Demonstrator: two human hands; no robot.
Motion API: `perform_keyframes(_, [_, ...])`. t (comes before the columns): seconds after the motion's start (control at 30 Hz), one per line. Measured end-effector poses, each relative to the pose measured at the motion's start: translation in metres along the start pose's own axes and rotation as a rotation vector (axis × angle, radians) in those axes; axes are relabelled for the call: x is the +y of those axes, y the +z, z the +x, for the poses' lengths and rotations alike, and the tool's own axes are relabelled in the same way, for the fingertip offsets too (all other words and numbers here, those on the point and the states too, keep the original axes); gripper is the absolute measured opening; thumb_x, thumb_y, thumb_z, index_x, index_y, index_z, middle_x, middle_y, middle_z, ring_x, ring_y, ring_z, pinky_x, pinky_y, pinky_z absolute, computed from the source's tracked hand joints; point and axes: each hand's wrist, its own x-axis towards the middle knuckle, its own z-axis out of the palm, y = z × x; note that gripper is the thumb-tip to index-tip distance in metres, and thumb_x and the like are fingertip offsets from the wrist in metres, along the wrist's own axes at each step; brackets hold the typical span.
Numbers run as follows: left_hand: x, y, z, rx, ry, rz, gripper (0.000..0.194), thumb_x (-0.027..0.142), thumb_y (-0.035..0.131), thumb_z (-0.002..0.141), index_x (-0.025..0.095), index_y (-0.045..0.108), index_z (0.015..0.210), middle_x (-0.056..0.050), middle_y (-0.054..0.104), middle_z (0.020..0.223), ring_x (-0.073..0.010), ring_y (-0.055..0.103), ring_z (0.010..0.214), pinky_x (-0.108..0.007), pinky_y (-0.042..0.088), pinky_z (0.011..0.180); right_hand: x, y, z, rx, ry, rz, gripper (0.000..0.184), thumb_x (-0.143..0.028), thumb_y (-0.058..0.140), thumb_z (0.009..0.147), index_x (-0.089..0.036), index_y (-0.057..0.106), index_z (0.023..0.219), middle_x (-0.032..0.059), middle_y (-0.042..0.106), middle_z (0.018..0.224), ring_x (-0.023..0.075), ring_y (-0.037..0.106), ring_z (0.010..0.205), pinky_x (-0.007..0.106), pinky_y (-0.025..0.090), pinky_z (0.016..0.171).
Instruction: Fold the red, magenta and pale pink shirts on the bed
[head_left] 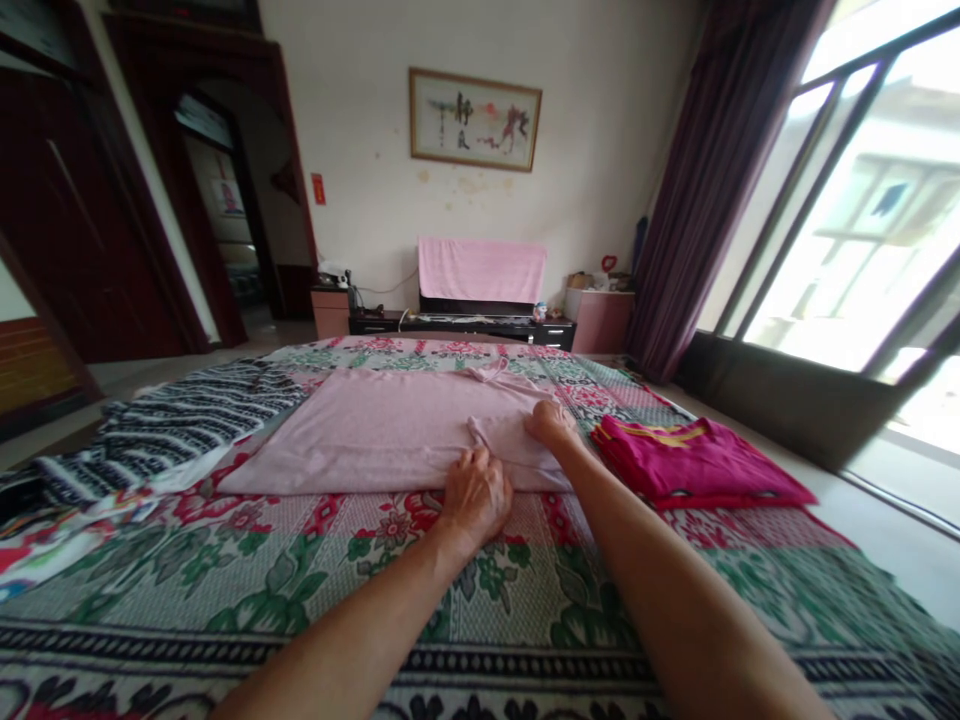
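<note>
A pale pink shirt (375, 420) lies spread out sideways on a flowered bedspread (285, 570). Its sleeve (502, 435) is laid over the body of the shirt near the right end. My left hand (477, 495) rests at the shirt's near edge, fingers curled on the fabric just below the sleeve. Farther right, my right hand (553, 422) is closed on the cloth by the sleeve and shoulder; its fingertips are partly hidden.
A folded magenta garment (697, 460) with yellow trim lies to the right. Black-and-white striped clothing (187, 415) is heaped on the left, beside a colourful printed cloth (60, 540). Beyond the bed stands a low cabinet (375, 325); a window (847, 220) is at right.
</note>
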Motion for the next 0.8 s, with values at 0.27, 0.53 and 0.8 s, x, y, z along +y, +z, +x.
perform_keyframes(0.27, [0.001,0.0,-0.001,0.023,-0.028,-0.004,0.027,0.026,0.044,0.089,0.014,0.068,0.092,-0.015,0.063,0.106,-0.0275,0.055,0.102,-0.04,0.043,0.088,-0.012,0.002,0.006,-0.026,0.119,0.031,0.034,-0.022,0.056,0.081,-0.007,0.073,0.106,0.026,0.066,0.114,0.0335,0.063,0.107,0.036,0.051,0.083])
perform_keyframes(0.53, [0.002,-0.001,-0.002,0.007,-0.063,0.005,0.029,0.031,0.045,0.089,0.014,0.067,0.095,-0.017,0.062,0.109,-0.0285,0.055,0.102,-0.042,0.041,0.088,-0.014,-0.002,-0.005,0.12,-0.009,0.129,0.037,-0.021,0.039,0.091,-0.014,0.067,0.113,0.0184,0.068,0.109,0.0285,0.064,0.103,0.036,0.047,0.087])
perform_keyframes(0.8, [0.003,-0.001,-0.003,0.018,-0.08,0.008,0.031,0.031,0.044,0.089,0.013,0.067,0.098,-0.016,0.061,0.118,-0.0297,0.054,0.107,-0.043,0.041,0.09,-0.006,0.011,-0.006,0.246,-0.137,0.181,0.038,-0.016,0.046,0.083,-0.015,0.064,0.116,0.0151,0.064,0.119,0.0257,0.06,0.105,0.033,0.045,0.089])
